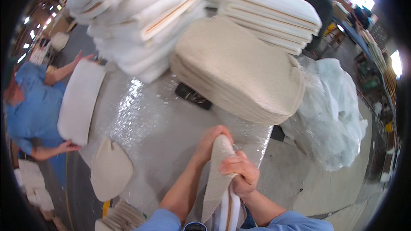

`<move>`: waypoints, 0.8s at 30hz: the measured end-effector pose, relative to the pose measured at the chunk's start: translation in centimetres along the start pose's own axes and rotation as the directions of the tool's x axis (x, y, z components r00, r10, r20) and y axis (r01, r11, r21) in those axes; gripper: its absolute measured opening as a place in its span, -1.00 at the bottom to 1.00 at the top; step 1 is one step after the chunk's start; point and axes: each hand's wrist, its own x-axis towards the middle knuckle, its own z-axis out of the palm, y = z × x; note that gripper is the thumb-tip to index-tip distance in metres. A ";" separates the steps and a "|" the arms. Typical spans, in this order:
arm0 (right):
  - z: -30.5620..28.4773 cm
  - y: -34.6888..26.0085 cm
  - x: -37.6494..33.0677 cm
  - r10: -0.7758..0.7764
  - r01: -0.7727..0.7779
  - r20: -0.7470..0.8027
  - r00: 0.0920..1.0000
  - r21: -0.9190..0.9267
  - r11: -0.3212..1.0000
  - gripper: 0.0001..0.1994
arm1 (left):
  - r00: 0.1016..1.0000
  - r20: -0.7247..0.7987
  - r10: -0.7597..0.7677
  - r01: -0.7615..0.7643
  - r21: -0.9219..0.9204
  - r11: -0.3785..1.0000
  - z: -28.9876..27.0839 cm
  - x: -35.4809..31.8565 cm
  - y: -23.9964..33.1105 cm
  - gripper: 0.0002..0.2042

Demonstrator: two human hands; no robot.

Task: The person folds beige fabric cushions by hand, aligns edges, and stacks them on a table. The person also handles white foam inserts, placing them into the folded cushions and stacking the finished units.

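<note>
Close to my body, a beige fabric cushion cover [217, 179] stands on edge, partly drawn over a white foam pad [227, 214] whose layered edge shows below. My left hand [213, 142] is closed on the cover's far top end, its fingertips partly hidden behind the fabric. Nearer to me, my right hand [242, 172] grips the cover's right side with curled fingers. Just beyond my hands lies a stack of beige covered cushions [239, 68] on the plastic-wrapped table [160, 122]. A small black object [192, 96] sits against the stack's near side.
Tall piles of white foam pads [141, 21] and more white pads [269, 13] stand at the back. A clear plastic bag [332, 115] bulges at the right. A co-worker in blue [36, 102] holds a white pad [81, 102] at left, near a loose beige cover [111, 171].
</note>
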 end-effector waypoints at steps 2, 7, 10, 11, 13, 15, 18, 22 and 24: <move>-0.1 0.5 0.3 0.016 -0.016 0.006 1.000 0.007 1.000 -0.80 | 0.996 0.036 0.080 -0.082 0.066 0.994 1.1 0.0 2.2 -0.48; 0.0 0.3 0.8 0.066 -0.067 0.042 0.997 0.011 0.998 -0.73 | 0.979 0.054 0.197 -0.204 0.228 0.952 3.0 -0.8 6.7 -0.65; 0.8 0.6 0.8 0.041 -0.041 0.013 0.999 0.000 0.999 -0.73 | 0.986 0.071 0.150 -0.164 0.282 0.945 2.8 -1.2 7.4 -0.76; 0.6 0.5 0.8 0.061 -0.061 0.021 0.998 -0.027 0.998 -0.73 | 0.990 0.070 0.119 -0.134 0.269 0.954 2.8 -1.2 7.4 -0.78; 0.6 0.1 0.8 0.116 -0.113 0.045 0.992 -0.067 0.991 -0.74 | 0.994 0.067 0.090 -0.103 0.233 0.967 2.2 -1.8 7.0 -0.78; 0.7 -0.1 1.0 0.120 -0.118 0.035 0.992 -0.068 0.991 -0.69 | 0.991 0.085 0.101 -0.116 0.183 0.976 1.5 -1.7 6.2 -0.73; 0.7 -0.2 1.1 0.109 -0.107 0.027 0.994 -0.068 0.992 -0.69 | 0.979 0.140 0.149 -0.160 0.067 0.985 1.1 -1.9 5.6 -0.68; 0.5 -0.3 1.1 0.079 -0.076 0.033 0.996 -0.083 0.994 -0.70 | 0.991 0.096 0.096 -0.099 0.023 0.995 1.4 -3.0 5.7 -0.50; 0.5 -0.5 1.2 0.082 -0.078 0.052 0.995 -0.063 0.995 -0.74 | 0.995 0.058 0.085 -0.085 0.002 0.996 1.8 -3.6 6.0 -0.51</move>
